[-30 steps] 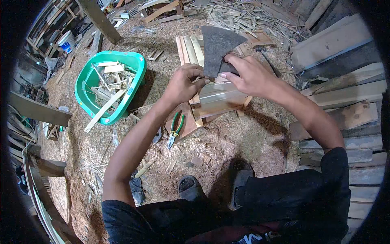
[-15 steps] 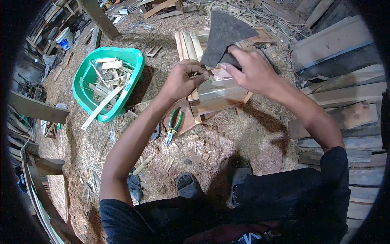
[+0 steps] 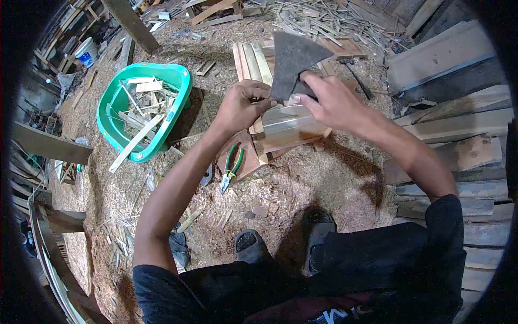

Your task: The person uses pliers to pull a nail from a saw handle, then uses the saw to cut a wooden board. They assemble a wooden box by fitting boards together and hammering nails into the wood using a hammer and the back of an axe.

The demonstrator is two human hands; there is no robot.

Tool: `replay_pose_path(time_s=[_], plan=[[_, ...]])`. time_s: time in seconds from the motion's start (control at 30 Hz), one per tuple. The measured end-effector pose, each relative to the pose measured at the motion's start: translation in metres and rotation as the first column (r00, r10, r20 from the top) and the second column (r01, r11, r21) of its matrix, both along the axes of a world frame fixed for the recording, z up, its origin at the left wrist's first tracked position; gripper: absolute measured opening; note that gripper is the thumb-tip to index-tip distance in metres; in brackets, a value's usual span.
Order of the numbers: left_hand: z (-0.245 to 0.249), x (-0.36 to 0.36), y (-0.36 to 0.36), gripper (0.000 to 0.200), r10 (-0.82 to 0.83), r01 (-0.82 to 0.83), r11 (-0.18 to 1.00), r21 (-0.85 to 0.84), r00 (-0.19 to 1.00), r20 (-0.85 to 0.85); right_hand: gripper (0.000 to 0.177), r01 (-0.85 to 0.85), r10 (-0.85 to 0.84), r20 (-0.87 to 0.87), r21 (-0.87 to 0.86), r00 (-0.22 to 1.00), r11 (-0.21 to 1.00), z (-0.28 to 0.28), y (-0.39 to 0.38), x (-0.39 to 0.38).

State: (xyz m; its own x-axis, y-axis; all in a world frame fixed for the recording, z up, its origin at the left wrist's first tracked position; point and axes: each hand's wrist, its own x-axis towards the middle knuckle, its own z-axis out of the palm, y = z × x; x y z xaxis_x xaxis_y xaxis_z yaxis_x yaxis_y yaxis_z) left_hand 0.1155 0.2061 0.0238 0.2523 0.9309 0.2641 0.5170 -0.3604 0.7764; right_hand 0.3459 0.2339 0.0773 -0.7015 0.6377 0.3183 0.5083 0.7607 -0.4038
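My right hand point(image 3: 335, 102) grips a dark axe head point(image 3: 295, 59) by its narrow end, with the flared blade pointing up and away from me; no handle shows. Beside it, my left hand point(image 3: 244, 108) has thumb and fingers pinched together close to the axe head's lower end. Whatever is in that pinch is too small to make out. Both hands are over a wooden crate point(image 3: 288, 129) of pale slats, which hides partly behind them. Green-handled pliers point(image 3: 231, 168) lie on a flat piece of wood point(image 3: 249, 156) at the crate's near left.
Left of the crate stands a green plastic tub point(image 3: 183, 92) filled with wood scraps. A hammer point(image 3: 359, 80) lies beyond my right hand. Stacked planks point(image 3: 458, 162) line the right side, and a wooden post point(image 3: 129, 24) rises at the back left. Shavings cover the floor point(image 3: 302, 183).
The axe head has dropped slightly and shifted left, its lower end now nearer my left fingertips. My right hand moved with it; my left hand has barely moved.
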Motion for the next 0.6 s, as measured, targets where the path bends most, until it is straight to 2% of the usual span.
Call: replay_pose_path(time_s=[0.03, 0.13, 0.17, 0.27, 0.3, 0.4, 0.5, 0.57, 0.6], plan=[[-0.003, 0.000, 0.001, 0.018, 0.008, -0.008, 1.000, 0.022, 1.000, 0.010, 0.026, 0.019, -0.019, -0.014, 0.037, 1.000, 0.999, 0.007, -0.002, 0.001], [-0.007, 0.000, 0.001, 0.018, 0.021, -0.022, 0.999, 0.050, 1.000, 0.002, 0.026, 0.071, -0.074, -0.118, -0.034, 0.990, 0.997, 0.018, -0.002, -0.002], [-0.007, -0.001, 0.002, 0.018, 0.023, -0.022, 0.998, 0.060, 1.000, -0.011, 0.025, 0.068, -0.069, -0.105, -0.017, 0.992, 0.998, 0.019, -0.003, -0.003], [-0.007, -0.004, 0.004, 0.019, -0.029, 0.031, 0.997, 0.069, 0.999, -0.036, 0.026, 0.023, -0.030, 0.083, 0.082, 0.996, 0.996, -0.008, -0.001, 0.001], [-0.004, -0.003, 0.004, 0.018, -0.018, 0.021, 0.999, 0.051, 0.999, -0.048, 0.030, -0.023, 0.022, 0.012, 0.038, 1.000, 0.999, -0.008, -0.001, 0.000], [-0.004, -0.002, 0.002, 0.018, 0.019, -0.018, 1.000, 0.021, 0.999, -0.039, 0.035, -0.034, 0.035, -0.005, 0.047, 0.999, 0.998, 0.004, 0.008, -0.002], [-0.011, -0.001, 0.002, 0.017, 0.040, -0.041, 0.999, 0.027, 0.999, 0.027, 0.034, 0.039, -0.031, -0.069, 0.121, 0.997, 0.992, 0.015, 0.003, -0.005], [-0.009, -0.003, 0.003, 0.018, 0.019, -0.019, 1.000, -0.017, 0.999, 0.029, 0.034, 0.028, -0.029, 0.047, 0.024, 0.999, 0.999, 0.004, -0.003, -0.003], [-0.008, -0.004, 0.004, 0.018, 0.014, -0.014, 1.000, 0.014, 1.000, -0.003, 0.034, 0.027, -0.024, 0.104, -0.025, 0.994, 0.999, 0.000, -0.005, -0.003]])
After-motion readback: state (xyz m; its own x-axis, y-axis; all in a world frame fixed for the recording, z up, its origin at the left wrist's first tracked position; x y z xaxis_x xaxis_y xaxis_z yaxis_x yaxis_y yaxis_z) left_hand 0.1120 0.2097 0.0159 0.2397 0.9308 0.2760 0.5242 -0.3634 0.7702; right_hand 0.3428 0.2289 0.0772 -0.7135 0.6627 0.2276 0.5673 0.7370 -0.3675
